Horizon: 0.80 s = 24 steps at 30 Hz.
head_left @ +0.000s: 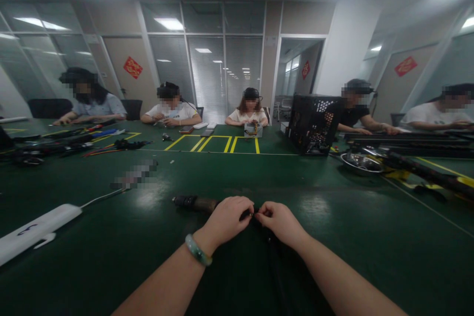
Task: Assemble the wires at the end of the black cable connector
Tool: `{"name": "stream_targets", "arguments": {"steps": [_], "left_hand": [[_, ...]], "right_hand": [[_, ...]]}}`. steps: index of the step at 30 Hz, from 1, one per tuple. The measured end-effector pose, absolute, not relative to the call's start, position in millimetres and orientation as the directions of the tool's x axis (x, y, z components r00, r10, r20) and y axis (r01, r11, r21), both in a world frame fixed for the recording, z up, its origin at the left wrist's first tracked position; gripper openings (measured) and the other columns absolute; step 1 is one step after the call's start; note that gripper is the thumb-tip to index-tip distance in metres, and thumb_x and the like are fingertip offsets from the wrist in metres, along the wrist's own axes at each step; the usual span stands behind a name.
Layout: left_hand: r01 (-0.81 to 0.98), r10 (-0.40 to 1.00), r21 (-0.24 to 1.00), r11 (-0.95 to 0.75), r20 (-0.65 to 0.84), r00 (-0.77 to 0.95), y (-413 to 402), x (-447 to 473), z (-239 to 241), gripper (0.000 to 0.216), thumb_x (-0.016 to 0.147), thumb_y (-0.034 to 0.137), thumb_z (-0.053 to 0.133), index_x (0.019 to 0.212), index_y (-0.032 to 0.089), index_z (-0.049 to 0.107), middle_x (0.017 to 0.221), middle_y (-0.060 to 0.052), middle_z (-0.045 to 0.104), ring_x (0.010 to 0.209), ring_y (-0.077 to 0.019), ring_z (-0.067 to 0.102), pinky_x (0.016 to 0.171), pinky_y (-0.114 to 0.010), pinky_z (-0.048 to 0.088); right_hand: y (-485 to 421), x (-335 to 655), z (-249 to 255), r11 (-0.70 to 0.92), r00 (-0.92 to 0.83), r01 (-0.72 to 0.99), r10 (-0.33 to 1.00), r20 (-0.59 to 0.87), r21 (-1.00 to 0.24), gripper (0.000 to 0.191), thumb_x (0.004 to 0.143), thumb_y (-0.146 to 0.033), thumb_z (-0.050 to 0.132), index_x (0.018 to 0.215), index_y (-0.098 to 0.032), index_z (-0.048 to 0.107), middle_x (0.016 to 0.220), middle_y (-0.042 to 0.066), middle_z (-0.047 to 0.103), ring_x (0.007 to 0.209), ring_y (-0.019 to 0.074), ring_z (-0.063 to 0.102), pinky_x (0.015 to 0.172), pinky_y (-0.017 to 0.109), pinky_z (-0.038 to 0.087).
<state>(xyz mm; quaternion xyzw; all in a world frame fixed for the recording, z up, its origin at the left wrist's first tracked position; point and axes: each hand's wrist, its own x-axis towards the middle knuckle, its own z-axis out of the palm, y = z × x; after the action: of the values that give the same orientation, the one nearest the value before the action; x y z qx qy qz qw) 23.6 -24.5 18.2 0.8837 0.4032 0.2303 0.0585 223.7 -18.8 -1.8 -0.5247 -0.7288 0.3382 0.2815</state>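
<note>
A dark rod-shaped thing (202, 205) lies on the green table, with a black ribbed end at its left and a brownish middle. My left hand (231, 215) is closed over its right part, fingertips and thumb pinched together. Close beside it, almost touching, my right hand (279, 219) also makes a pinch. A small bright spot shows between the two sets of fingertips, too small to name. What the right fingers hold is hidden. Below the right hand a dark, long shape (276, 266) runs toward me; whether it joins the rod I cannot tell.
A white power strip (40, 229) lies at left, its cord leading to a blurred object. Dark cables (55, 148) are heaped behind it. A black computer case (314, 123) and a metal bowl (361, 163) stand at right. Several people sit across the green table (148, 276).
</note>
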Motion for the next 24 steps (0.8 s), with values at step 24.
{"name": "stream_targets", "arguments": {"steps": [24], "left_hand": [[0.677,0.748,0.323,-0.661,0.362,0.556,-23.4,21.4,17.1,0.017,0.081,0.021,0.062,0.098,0.021,0.058,0.105,-0.003,0.063,0.100,-0.0208,0.058,0.090,-0.035,0.044]], "right_hand": [[-17.3,225.4,2.3,0.189,-0.314,0.543,0.949,0.011,-0.818,0.020,0.083,-0.034,0.060,0.082,-0.017,0.072,0.072,0.001,0.069,0.065,0.0138,0.061,0.057,0.021,0.039]]}}
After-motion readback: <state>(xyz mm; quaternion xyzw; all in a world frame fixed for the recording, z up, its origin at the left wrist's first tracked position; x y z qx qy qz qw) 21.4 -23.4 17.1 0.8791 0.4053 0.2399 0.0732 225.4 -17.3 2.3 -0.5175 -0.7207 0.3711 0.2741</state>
